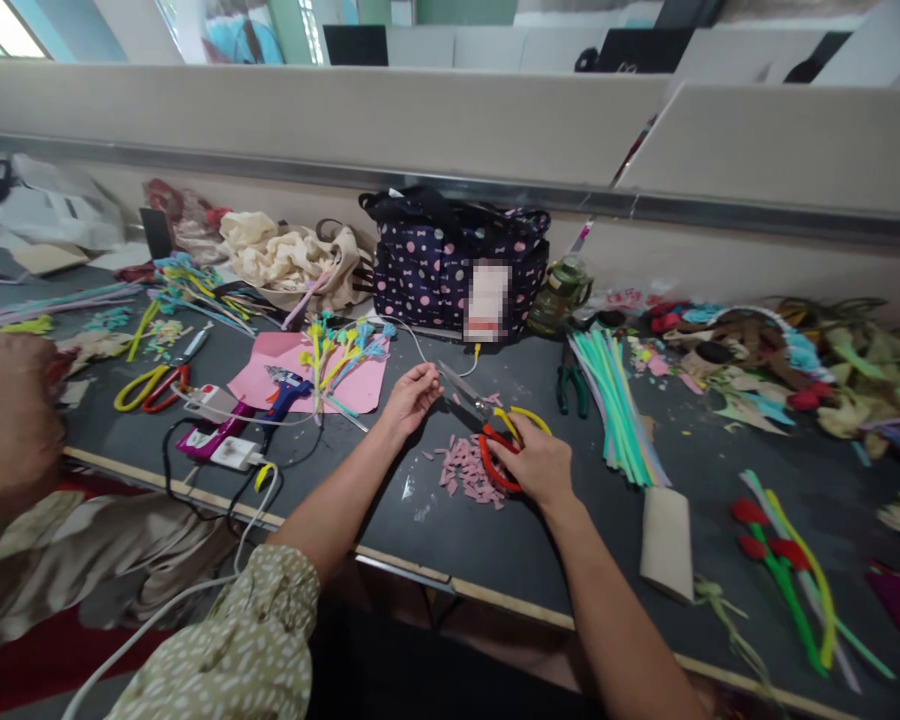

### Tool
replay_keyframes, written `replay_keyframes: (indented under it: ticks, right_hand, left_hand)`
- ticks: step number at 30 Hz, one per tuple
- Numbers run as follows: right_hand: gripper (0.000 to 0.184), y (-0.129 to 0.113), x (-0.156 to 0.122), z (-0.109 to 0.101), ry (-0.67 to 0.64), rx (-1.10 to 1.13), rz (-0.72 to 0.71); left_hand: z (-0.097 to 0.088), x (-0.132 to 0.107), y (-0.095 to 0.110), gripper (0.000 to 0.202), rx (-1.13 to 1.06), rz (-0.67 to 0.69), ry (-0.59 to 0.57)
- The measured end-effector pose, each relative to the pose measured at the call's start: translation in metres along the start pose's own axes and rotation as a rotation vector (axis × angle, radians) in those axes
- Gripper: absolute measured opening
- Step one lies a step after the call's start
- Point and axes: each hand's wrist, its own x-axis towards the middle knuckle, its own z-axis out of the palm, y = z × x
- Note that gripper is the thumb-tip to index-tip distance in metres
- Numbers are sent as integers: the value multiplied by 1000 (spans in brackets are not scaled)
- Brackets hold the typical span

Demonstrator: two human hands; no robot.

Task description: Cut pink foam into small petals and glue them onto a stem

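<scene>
My right hand (536, 462) grips a pair of scissors (489, 408) by its red and yellow handles. The blades are parted and point up and left, toward my left hand (414, 398). The fingertips of that hand are pinched together close to the blade tips. What they hold, if anything, is too small to make out. On the dark table just below the scissors lies a loose heap of small pink cut pieces (469, 472). A few stray pieces lie around the heap.
Left are a blue glue gun (285, 392), a pink sheet (371, 388) with yellow and blue flower stems, a power strip (214, 440) and second scissors (152, 388). A patterned bag (420, 260) stands behind; pipe cleaners (615, 410) lie right. A co-worker's arm (15, 430) rests at far left.
</scene>
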Motion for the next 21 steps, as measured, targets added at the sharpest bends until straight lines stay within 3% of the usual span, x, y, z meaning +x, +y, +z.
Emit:
replay_keyframes:
  ticks: [21]
  right_hand:
    - [47,1,0,0,-7,8,-21]
  left_hand:
    - [2,0,0,24,26,-8,33]
